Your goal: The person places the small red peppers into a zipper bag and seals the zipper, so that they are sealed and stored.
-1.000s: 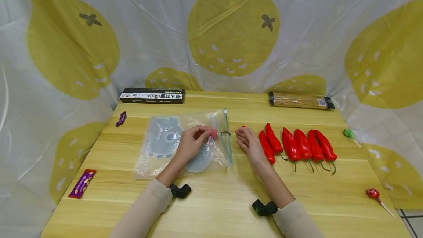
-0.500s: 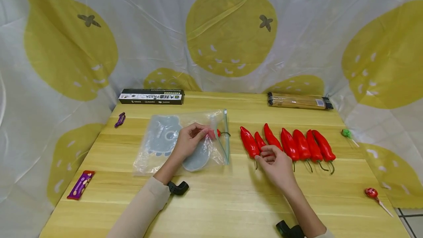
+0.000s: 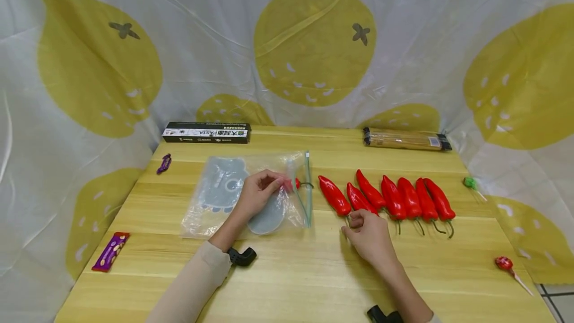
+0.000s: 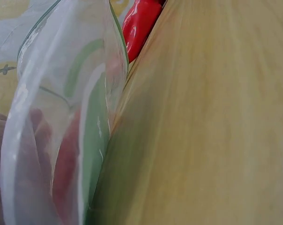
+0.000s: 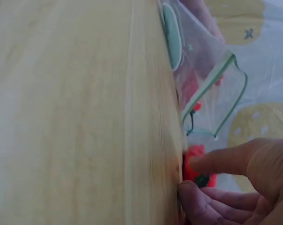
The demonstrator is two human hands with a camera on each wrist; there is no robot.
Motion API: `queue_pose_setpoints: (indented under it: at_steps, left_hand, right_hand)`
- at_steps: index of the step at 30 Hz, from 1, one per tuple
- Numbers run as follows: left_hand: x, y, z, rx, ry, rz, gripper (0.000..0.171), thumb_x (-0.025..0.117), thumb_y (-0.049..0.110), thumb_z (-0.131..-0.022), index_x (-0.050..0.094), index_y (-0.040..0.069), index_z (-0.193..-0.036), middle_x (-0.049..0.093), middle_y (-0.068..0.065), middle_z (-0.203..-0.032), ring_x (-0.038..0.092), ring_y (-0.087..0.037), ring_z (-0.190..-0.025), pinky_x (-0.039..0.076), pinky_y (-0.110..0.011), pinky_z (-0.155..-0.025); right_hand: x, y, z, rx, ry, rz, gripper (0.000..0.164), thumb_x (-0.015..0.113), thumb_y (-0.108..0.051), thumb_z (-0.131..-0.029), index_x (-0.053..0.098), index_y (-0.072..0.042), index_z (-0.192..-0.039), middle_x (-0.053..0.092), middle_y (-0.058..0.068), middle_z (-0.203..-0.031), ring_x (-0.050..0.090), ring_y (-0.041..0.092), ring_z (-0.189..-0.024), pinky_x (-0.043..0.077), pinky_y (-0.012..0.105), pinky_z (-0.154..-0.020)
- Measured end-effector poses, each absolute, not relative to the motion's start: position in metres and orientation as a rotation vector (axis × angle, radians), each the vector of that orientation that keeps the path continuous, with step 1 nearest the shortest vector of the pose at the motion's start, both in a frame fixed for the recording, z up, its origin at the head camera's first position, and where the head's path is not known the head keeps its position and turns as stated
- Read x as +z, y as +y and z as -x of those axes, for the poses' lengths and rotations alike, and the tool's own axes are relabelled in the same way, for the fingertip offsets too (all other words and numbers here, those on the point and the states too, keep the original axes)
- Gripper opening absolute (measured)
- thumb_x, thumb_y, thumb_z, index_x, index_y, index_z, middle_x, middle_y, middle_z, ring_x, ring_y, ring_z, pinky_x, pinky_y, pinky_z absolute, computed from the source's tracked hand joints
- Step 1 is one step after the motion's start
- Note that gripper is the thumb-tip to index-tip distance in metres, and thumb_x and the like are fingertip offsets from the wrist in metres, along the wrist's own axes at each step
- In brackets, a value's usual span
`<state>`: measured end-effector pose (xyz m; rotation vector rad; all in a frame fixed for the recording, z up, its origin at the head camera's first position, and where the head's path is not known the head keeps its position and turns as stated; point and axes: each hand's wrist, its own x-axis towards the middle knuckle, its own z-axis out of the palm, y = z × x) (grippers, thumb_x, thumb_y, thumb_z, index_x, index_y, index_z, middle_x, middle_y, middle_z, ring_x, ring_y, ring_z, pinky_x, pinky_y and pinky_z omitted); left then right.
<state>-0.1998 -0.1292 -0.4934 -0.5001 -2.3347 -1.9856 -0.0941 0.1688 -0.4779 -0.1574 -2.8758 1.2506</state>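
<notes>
A clear zip bag (image 3: 202, 218) with a grey printed figure lies at the left middle of the table. My left hand (image 3: 257, 196) pinches its upper layer near the mouth, over a red chili pepper (image 3: 298, 183) inside, whose stem points out toward the zip. To the right, several red chili peppers lie in a row. My right hand (image 3: 372, 237) has its thumb and fingers around the stem end of the leftmost red pepper (image 3: 334, 196). The right wrist view shows that pepper (image 5: 194, 152) between them, partly hidden by a finger.
Along the back stand a black pasta box (image 3: 206, 132) and a spaghetti packet (image 3: 405, 139). A purple candy (image 3: 164, 163) and a chocolate bar (image 3: 110, 251) lie left. Green (image 3: 470, 182) and red (image 3: 504, 263) lollipops lie at the right edge.
My right hand has moved from beside the bag mouth to the stem end of the leftmost pepper, which has shifted slightly left. My left hand keeps its place on the bag.
</notes>
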Motion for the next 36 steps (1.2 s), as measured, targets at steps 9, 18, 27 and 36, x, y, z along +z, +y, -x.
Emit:
queue_pose_setpoints:
  at_steps: [9,18,27,36]
  left_hand:
    - [-0.499,-0.127,0.193,-1.772,-2.395,0.302,0.02,0.074,0.039,-0.083,0.076,0.025,-0.098,0.073,0.006,-0.109,0.066,-0.01,-0.106,0.055,-0.022,-0.085]
    - [-0.499,-0.124,0.195,-2.041,-2.275,0.158,0.024,0.071,0.029,-0.088,0.074,0.012,-0.103,0.072,-0.003,-0.112,0.065,-0.01,-0.106,0.054,-0.018,-0.087]
    - [-0.476,-0.122,0.188,-2.07,-2.235,0.292,0.021,0.07,0.015,-0.089,0.072,-0.001,-0.103,0.072,-0.011,-0.109,0.066,-0.009,-0.1,0.054,-0.019,-0.084]
    - [-0.488,-0.113,0.19,-1.964,-2.305,0.277,0.022,0.071,0.03,-0.088,0.073,0.012,-0.102,0.073,-0.003,-0.107,0.066,-0.014,-0.102,0.054,-0.021,-0.086]
  right_hand:
    - [-0.481,0.178,0.097,1.265,-2.683,0.177,0.009,0.074,-0.016,-0.085,0.075,-0.009,-0.089,0.073,0.001,-0.076,0.068,0.012,-0.067,0.054,0.021,-0.061]
    - [-0.469,0.185,0.103,1.565,-2.512,0.125,0.012,0.074,-0.009,-0.085,0.074,-0.003,-0.096,0.075,0.012,-0.084,0.073,0.023,-0.07,0.057,0.018,-0.063]
    - [-0.464,0.17,0.124,1.696,-2.665,0.025,0.014,0.075,-0.012,-0.086,0.074,-0.005,-0.097,0.074,0.008,-0.085,0.072,0.02,-0.072,0.058,0.023,-0.067]
    - [-0.47,0.139,0.161,1.932,-2.701,-0.036,0.014,0.073,-0.012,-0.087,0.073,-0.003,-0.097,0.074,0.015,-0.09,0.072,0.028,-0.078,0.061,0.038,-0.072]
